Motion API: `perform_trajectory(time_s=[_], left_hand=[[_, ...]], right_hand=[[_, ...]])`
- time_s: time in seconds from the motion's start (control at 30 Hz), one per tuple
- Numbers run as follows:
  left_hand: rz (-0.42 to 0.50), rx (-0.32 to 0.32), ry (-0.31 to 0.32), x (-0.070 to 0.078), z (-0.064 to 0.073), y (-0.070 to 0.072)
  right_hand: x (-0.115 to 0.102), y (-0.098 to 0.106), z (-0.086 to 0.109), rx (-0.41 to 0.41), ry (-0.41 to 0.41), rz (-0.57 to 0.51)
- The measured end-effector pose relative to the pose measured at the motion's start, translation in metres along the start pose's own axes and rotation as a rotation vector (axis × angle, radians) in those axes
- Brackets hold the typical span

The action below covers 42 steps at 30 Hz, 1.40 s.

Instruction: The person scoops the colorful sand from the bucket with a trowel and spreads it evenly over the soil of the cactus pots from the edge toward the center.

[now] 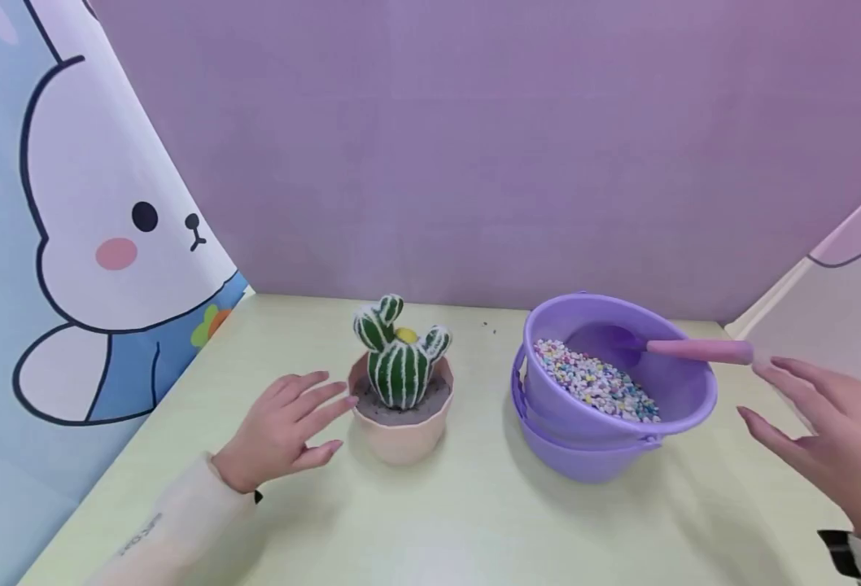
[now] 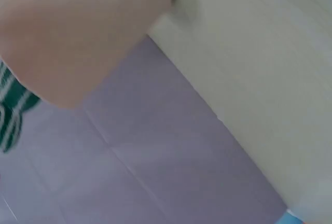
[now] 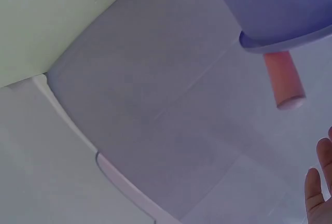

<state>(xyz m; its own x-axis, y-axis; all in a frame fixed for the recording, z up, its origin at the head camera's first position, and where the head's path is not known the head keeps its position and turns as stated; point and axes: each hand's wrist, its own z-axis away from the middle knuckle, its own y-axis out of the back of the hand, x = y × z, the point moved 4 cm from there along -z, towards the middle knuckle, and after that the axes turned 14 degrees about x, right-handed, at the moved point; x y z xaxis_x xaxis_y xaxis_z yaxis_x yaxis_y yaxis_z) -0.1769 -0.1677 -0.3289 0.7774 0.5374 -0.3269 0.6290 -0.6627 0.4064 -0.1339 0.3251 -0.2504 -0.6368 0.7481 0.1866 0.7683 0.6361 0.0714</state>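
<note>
A green-and-white striped cactus (image 1: 401,370) with a yellow tip stands in a peach pot (image 1: 401,439) of grey soil. My left hand (image 1: 284,427) is at the pot's left side, fingers stretched toward its rim; whether they touch it I cannot tell. In the left wrist view the pot (image 2: 78,42) fills the upper left. A tilted purple bucket (image 1: 665,403) holds small multicoloured pebbles (image 1: 592,382). Over its right rim sticks the pink handle of a toy shovel (image 1: 701,351). Just right of that handle my right hand (image 1: 833,431) hovers, fingers spread and holding nothing.
Beneath the tilted bucket sits another purple bucket-like base (image 1: 584,464). The pale tabletop (image 1: 430,529) ends at a purple backdrop (image 1: 474,146). At the left hangs a cloth with a cartoon rabbit (image 1: 108,244); a few dark specks lie behind the bucket.
</note>
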Motion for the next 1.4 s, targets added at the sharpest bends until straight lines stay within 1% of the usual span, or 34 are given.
perform_trajectory(time_s=[0.17, 0.27, 0.37, 0.5, 0.6, 0.67, 0.73, 0.83, 0.9, 0.97, 1.03, 1.13, 1.23, 1.33, 1.4], left_hand=[[0.038, 0.043, -0.097, 0.017, -0.015, -0.013], [0.068, 0.056, -0.130, 0.027, -0.026, -0.022], [0.080, 0.059, -0.163, 0.037, -0.036, -0.031], [0.083, 0.055, -0.177, 0.047, -0.050, -0.044], [0.077, 0.035, -0.175, 0.055, -0.061, -0.053], [0.065, 0.003, -0.172, 0.059, -0.068, -0.059], [0.050, -0.029, -0.173, 0.064, -0.074, -0.066], [0.030, -0.063, -0.153, 0.071, -0.083, -0.075], [0.028, -0.077, -0.132, 0.077, -0.089, -0.081], [0.034, -0.091, -0.098, 0.081, -0.096, -0.088], [0.043, -0.109, -0.066, 0.084, -0.102, -0.096], [0.055, -0.134, -0.022, 0.086, -0.111, -0.109], [0.073, -0.166, 0.022, 0.086, -0.117, -0.122], [0.090, -0.216, 0.053, 0.086, -0.121, -0.135], [0.098, -0.242, 0.066, 0.087, -0.122, -0.141]], right_hand=[[0.001, -0.011, 0.001, -0.088, 0.060, 0.037], [0.002, -0.017, 0.003, -0.153, 0.082, 0.075], [0.002, -0.022, 0.004, -0.207, 0.080, 0.111], [0.004, -0.028, 0.004, -0.259, 0.072, 0.163], [0.008, -0.034, 0.002, -0.325, 0.071, 0.186], [0.012, -0.039, 0.002, -0.393, 0.073, 0.197], [0.016, -0.044, 0.002, -0.431, 0.082, 0.209], [0.022, -0.054, 0.003, -0.491, 0.087, 0.242], [0.027, -0.061, 0.004, -0.546, 0.071, 0.261], [0.033, -0.067, 0.004, -0.615, 0.048, 0.278], [0.037, -0.070, 0.005, -0.663, 0.040, 0.286], [0.042, -0.073, 0.005, -0.703, 0.043, 0.296], [0.046, -0.072, 0.006, -0.763, 0.030, 0.300], [0.048, -0.071, 0.008, -0.835, 0.025, 0.294], [0.047, -0.072, 0.010, -0.866, 0.037, 0.283]])
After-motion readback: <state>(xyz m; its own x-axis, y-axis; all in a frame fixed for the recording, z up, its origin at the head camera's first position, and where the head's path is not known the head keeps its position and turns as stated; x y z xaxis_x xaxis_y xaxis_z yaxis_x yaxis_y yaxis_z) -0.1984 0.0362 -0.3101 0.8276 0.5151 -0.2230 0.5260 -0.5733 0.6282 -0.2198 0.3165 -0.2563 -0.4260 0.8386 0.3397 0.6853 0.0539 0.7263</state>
